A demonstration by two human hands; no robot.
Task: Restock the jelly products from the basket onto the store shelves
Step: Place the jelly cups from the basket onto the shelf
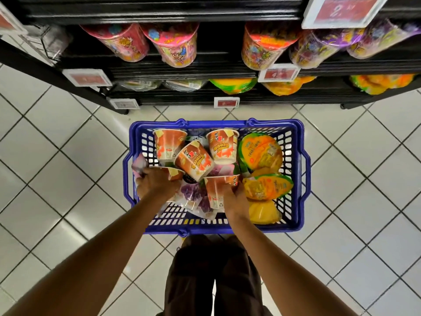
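Two bare forearms reach down from the bottom of the view, above dark trousers, into a blue basket that stands on the white tiled floor. The left hand curls over the rim of an orange cup at the basket's left side, beside a pink-and-white packet (whether the fingers also touch that packet I cannot tell). The right hand grips a second orange cup, thumb and fingers wrapped round its side. Three more cups lie tumbled toward the far wall of the basket, over purple grape packets. Mango-shaped jelly packs fill the basket's right side. Just beyond the basket stand black shelves: tall colourful tubs sit on an upper level, more mango-shaped packs on the lowest, with red price tags on the edges.
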